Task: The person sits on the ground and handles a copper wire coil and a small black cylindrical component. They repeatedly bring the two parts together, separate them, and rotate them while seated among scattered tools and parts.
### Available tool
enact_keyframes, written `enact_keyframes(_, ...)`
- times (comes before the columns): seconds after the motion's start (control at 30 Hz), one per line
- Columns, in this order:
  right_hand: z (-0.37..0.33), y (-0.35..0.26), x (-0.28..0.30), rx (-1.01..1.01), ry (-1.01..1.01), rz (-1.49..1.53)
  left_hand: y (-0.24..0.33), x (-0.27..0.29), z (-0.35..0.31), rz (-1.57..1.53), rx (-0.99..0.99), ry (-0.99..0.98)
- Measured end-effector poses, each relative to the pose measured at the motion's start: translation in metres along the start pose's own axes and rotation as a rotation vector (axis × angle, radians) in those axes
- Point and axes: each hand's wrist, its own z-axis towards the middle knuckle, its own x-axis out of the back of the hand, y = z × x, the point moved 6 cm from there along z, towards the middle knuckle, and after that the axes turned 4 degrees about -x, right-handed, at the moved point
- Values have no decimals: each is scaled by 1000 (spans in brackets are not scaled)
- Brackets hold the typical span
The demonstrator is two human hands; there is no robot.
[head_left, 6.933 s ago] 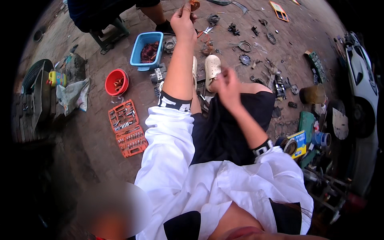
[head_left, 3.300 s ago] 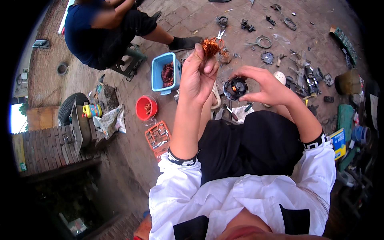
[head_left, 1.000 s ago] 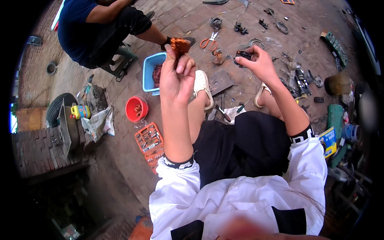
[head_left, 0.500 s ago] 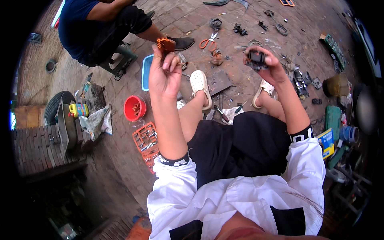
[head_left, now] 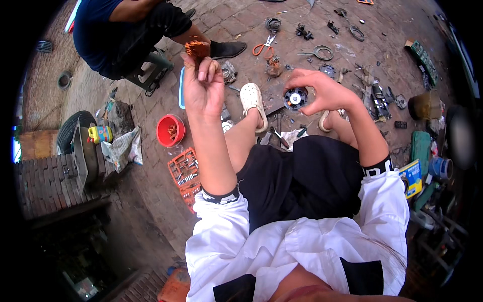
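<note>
"Copper wire bundle [head_left: 196,49]: where did we have it?"

"Up in our left hand [head_left: 204,90], at the far left of our reach. We pinched it between thumb and fingertips, with the other fingers curled toward the palm."

"And our right hand [head_left: 329,90]?"

"We had its fingers bent in a wide curve, gripping a round black part [head_left: 296,99] by its edge, to the right of the bundle and nearer to us."

"What lay around us?"

"Orange-handled scissors [head_left: 267,45] lay on the brick ground [head_left: 221,22], right of the bundle. We had a red bucket [head_left: 163,130] left of our left forearm, and nearer, an unfolded orange tool case [head_left: 189,186]."
</note>
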Motion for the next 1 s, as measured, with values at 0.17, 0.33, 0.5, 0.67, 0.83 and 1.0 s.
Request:
enact_keyframes(0.17, -2, -13, -1, 51, -114, 267, 19, 12, 6, -56, -64, -3)
enact_keyframes(0.33, -3, -10, 2, 40, -182, 501, 21, 18, 7, -63, -60, 81)
enact_keyframes(0.5, -2, -5, -8, 38, -284, 531, 16, 22, 8, -36, -61, 113)
enact_keyframes(0.67, -7, 4, -7, -6, -114, 752, 19, 33, 7, 19, -79, 151)
enact_keyframes(0.83, -16, 16, 2, -150, 169, 962, 16, 27, 4, 622, -98, 172)
enact_keyframes(1.0, -17, 30, 0, -110, 232, 1298, -2, 14, -3, 1087, -24, 108)
